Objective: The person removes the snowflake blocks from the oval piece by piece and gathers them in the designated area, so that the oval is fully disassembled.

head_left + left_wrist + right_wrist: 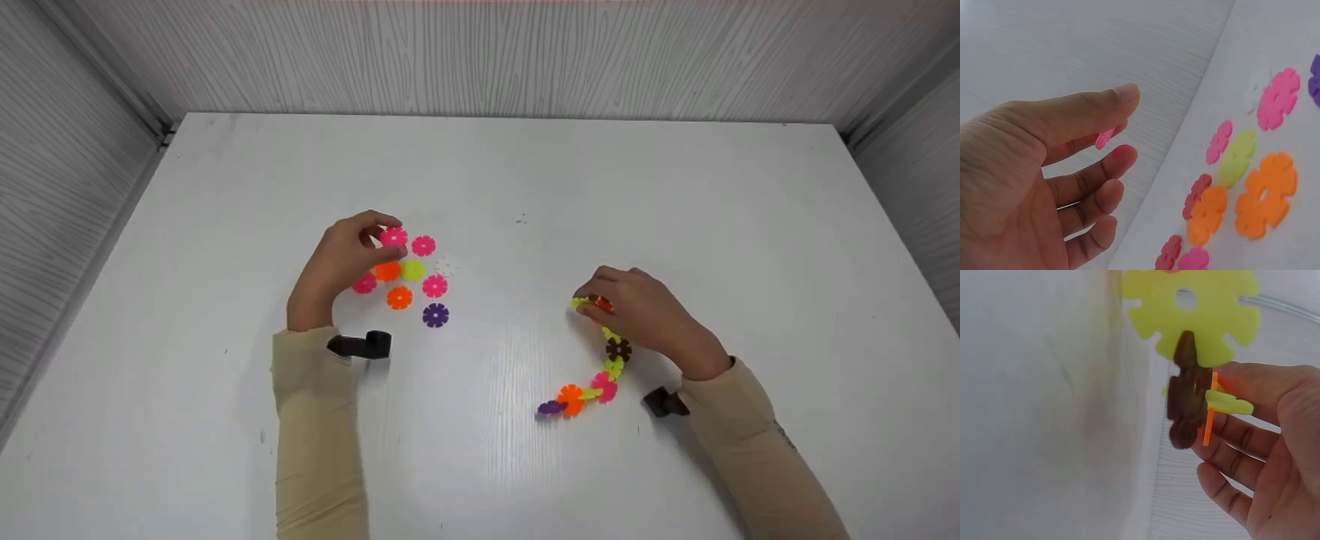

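Note:
My left hand (341, 259) pinches a pink snowflake disc (394, 237) between thumb and index finger, over a loose group of discs. In the left wrist view only a sliver of that pink disc (1105, 138) shows behind the thumb. On the right, my right hand (641, 309) grips the upper end of a curved chain of interlocked snowflake discs. A brown disc (619, 349), a pink one (604, 387) and a purple end disc (551, 407) belong to this chain. The right wrist view has a large yellow-green disc (1207, 320) joined edge-on to a brown one (1188, 396); fingers partly hide the gripped end.
Around the left hand lie loose discs: pink (424, 245), yellow-green (412, 271), orange (399, 298), purple (436, 315) and a pale white one (445, 266). The white table (480, 165) meets a wood-grain panel (525, 60) at the back. Black wrist mounts (367, 345) stick out from both sleeves.

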A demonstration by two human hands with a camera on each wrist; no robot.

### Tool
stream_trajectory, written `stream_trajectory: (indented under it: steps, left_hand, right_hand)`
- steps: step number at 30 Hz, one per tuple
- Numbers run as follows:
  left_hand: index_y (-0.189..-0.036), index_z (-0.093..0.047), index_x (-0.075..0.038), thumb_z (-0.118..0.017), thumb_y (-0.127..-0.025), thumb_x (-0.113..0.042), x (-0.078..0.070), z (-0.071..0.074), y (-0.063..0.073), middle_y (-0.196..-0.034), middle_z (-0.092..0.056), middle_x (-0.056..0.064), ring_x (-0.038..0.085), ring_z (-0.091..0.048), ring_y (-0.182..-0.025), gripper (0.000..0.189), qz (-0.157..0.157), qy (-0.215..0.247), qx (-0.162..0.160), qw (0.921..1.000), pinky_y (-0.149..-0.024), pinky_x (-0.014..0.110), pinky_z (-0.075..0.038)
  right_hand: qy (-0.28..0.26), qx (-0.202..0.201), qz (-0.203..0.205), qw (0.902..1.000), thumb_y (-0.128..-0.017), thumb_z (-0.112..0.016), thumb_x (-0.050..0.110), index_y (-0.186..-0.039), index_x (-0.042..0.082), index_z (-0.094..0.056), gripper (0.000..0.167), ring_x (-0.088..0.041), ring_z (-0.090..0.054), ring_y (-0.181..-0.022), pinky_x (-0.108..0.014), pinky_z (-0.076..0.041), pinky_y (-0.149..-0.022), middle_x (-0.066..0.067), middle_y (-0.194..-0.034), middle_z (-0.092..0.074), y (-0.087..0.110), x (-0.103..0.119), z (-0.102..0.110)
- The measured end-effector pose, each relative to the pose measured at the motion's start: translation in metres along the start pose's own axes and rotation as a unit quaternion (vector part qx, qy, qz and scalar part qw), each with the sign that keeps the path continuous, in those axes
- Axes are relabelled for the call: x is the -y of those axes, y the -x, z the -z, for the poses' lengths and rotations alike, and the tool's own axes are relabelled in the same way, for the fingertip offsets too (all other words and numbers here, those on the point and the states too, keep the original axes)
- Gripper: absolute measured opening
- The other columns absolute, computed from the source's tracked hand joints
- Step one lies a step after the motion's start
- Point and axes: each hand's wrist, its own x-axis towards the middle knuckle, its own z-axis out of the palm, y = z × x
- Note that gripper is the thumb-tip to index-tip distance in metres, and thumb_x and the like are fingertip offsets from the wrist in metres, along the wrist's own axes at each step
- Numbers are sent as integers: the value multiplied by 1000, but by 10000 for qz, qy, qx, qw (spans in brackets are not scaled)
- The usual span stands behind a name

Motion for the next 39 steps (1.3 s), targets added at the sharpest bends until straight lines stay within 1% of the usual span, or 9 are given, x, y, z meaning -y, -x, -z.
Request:
stream_trajectory:
  steps: [4, 7, 11, 14, 17, 24, 29, 33, 39]
  left_hand:
    - [-134, -55, -18, -70, -87, -33, 14, 7, 3, -118, -53, 11, 24, -45, -110, 51, 274, 192, -81, 9994, -85, 31, -47]
    - [-135, -54, -19, -69, -88, -36, 24, 12, 5, -121, -50, 12, 26, -43, -113, 52, 495, 298, -62, 9983, -90, 35, -45]
    - [-135, -53, -19, -68, -88, -39, 37, 14, 7, -123, -49, 12, 26, -42, -115, 53, 748, 408, -27, 9964, -94, 37, -44]
    - [-135, -52, -17, -68, -88, -38, 46, 15, 7, -126, -48, 12, 27, -42, -118, 54, 851, 484, 7, 9952, -99, 38, -43]
    - [-136, -51, -16, -67, -89, -36, 52, 15, 7, -129, -48, 13, 27, -41, -121, 53, 900, 555, 16, 9944, -103, 40, -41]
    - [-133, -54, -14, -68, -88, -33, 55, 16, 7, -129, -49, 12, 27, -41, -121, 50, 925, 556, 13, 9942, -103, 40, -41]
    - [-130, -56, -13, -68, -88, -31, 54, 16, 6, -133, -47, 13, 29, -40, -124, 48, 987, 393, 60, 9943, -106, 43, -40]
    - [-130, -56, -12, -69, -88, -30, 54, 16, 5, -137, -45, 15, 31, -38, -128, 48, 1033, 290, 43, 9942, -111, 46, -36]
    - [-131, -56, -12, -70, -87, -29, 55, 15, 4, -136, -45, 15, 32, -39, -127, 49, 1109, 258, -45, 9935, -111, 47, -35]
  right_hand:
    - [-38, 87, -6, 10000, -89, -69, 17, -104, 6, -73, 19, -25, -61, -80, -44, -49, -84, -9, -98, -68, 1, -1, 0]
    - [-90, 229, -53, 9997, -89, -69, 17, -105, 6, -72, 20, -24, -60, -79, -42, -50, -82, -9, -99, -67, 2, -2, -1]
    - [-167, 435, -141, 9988, -89, -68, 16, -107, 5, -71, 22, -23, -62, -80, -39, -54, -78, -10, -100, -66, 3, -2, -1]
    - [-227, 627, -284, 9974, -90, -67, 17, -110, 5, -70, 23, -22, -63, -83, -38, -55, -77, -9, -103, -65, 4, -2, -1]
    - [-265, 803, -409, 9956, -92, -66, 19, -113, 6, -68, 25, -22, -62, -85, -39, -55, -79, -9, -106, -64, 4, -1, 0]
    - [-231, 999, -531, 9933, -92, -66, 21, -120, 6, -64, 31, -22, -62, -90, -41, -55, -83, -9, -112, -62, 5, -2, 0]
    - [-381, 1166, -618, 9905, -92, -65, 26, -124, 5, -61, 38, -24, -61, -96, -43, -53, -87, -11, -116, -60, 7, -1, 2]
    - [-417, 1256, -669, 9889, -91, -66, 28, -126, 4, -59, 42, -25, -60, -99, -44, -52, -88, -12, -115, -59, 7, -2, 4]
    - [-440, 1275, -707, 9883, -90, -68, 30, -125, 4, -60, 45, -25, -59, -100, -43, -52, -87, -12, -114, -58, 5, -4, 5]
